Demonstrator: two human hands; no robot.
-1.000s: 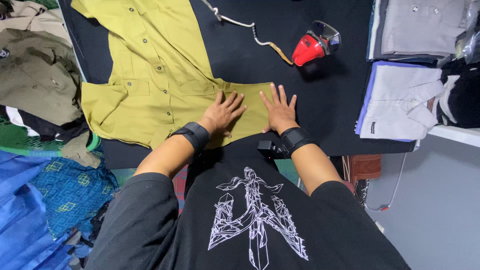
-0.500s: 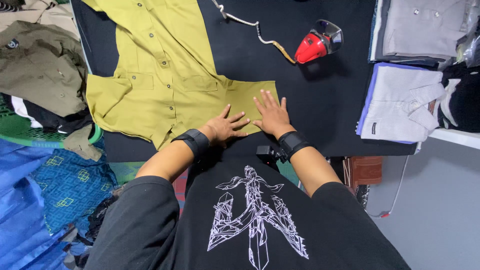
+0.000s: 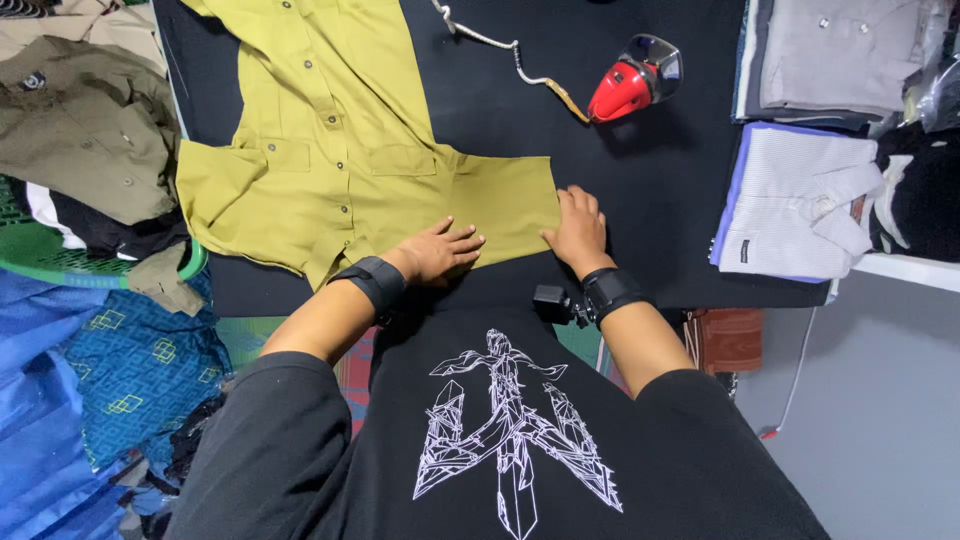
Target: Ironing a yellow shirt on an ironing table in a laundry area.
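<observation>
Olive-yellow shirt [image 3: 340, 160] lies spread on the black bench [image 3: 640, 180], one sleeve laid out towards the person; left hand [image 3: 440, 250] flat on the sleeve's near edge, grip released, fingers spread; right hand [image 3: 578, 230] flat at the cuff end, also released, grasping nothing; red iron [image 3: 632, 82] stands well apart, cord trailing. Risk: uneven palm pressure could drag the fabric and set a crease; the sleeve edge lies near the bench's rim and might slip off.
</observation>
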